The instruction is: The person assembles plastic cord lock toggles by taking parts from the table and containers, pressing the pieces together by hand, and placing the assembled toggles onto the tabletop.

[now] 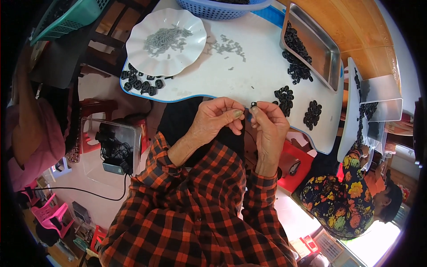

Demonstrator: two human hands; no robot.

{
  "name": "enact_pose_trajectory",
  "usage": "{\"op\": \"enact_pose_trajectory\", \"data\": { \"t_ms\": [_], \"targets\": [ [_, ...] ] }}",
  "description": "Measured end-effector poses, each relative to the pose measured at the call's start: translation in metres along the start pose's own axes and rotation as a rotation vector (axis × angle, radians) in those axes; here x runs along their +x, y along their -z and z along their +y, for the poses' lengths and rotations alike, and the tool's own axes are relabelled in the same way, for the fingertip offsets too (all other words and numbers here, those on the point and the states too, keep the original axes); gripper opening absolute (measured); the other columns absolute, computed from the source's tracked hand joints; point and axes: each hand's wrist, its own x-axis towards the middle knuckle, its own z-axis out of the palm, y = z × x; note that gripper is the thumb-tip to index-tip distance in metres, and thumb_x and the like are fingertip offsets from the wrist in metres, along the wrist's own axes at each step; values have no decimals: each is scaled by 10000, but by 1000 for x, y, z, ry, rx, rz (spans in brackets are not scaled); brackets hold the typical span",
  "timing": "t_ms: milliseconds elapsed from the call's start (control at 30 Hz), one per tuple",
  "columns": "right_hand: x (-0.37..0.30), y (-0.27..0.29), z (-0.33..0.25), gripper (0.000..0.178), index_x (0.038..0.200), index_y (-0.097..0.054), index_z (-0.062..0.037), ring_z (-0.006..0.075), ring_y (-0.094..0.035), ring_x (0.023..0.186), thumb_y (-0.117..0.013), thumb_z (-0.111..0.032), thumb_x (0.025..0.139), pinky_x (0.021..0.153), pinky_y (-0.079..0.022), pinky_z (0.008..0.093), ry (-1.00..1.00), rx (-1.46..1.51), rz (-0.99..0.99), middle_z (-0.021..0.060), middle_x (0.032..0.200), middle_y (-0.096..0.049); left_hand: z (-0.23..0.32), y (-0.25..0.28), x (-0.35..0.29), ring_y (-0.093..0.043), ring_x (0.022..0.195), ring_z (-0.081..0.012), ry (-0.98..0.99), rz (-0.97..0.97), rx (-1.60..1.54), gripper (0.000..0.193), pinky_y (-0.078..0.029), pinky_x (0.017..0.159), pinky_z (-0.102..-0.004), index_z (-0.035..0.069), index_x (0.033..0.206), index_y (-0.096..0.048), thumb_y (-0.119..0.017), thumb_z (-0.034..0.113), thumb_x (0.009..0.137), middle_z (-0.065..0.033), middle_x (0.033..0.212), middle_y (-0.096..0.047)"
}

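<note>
Both my hands meet just off the near edge of the white table (262,71), above my lap. Between thumb and fingertips, my right hand (271,127) pinches a small black plastic part (253,105), whose top sticks out above the fingers. My left hand (218,116) is closed in a pinch close beside it; whatever lies between its fingertips is too small to make out. Beyond them, a white scalloped plate (189,58) carries a heap of small grey pins (165,41). More loose grey pins (229,46) lie scattered right of the plate.
Black parts lie in piles (312,115) at the right and by the plate (142,84). A metal tray (327,62) with black parts stands far right, a blue basket (222,10) at the back. Co-workers sit at right (342,200) and left (38,129).
</note>
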Motion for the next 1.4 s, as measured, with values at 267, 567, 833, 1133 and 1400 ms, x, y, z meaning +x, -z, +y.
{"op": "enact_pose_trajectory", "data": {
  "t_ms": [267,567,833,1133,1400],
  "targets": [
    [-21,-5,8,156,962,-650,28,74,-570,656,-661,-36,821,583,-442,190,54,-31,-28,47,805,-649,-4,1,-1,-594,600,-100,-5,8,-25,214,-524,510,-223,-59,1013,-577,-536,137,937,-70,812,-615],
    [-26,-7,7,149,943,-661,20,71,-586,653,-675,-61,818,579,-449,191,101,-168,-6,38,774,-650,-4,1,-3,-549,565,-89,-49,26,78,210,-460,460,-209,-47,968,-588,-529,154,944,-60,779,-608],
    [-26,-9,8,151,942,-666,16,72,-586,642,-681,-64,816,577,-451,189,105,-161,4,39,765,-651,-1,-2,-3,-543,557,-82,-51,38,120,201,-455,461,-206,-45,964,-591,-528,144,944,-54,771,-609],
    [-26,-11,9,144,936,-669,9,64,-578,637,-681,-78,822,577,-448,186,104,-177,8,28,750,-646,0,-2,-4,-541,554,-75,-87,47,168,195,-459,462,-203,-45,956,-595,-526,137,945,-43,748,-607],
    [-26,-10,13,133,932,-665,15,60,-573,641,-676,-62,824,572,-447,182,124,-170,8,27,746,-643,1,-3,-5,-546,564,-71,-99,47,221,192,-467,470,-199,-46,951,-596,-527,133,944,-42,748,-605]
  ]
}}
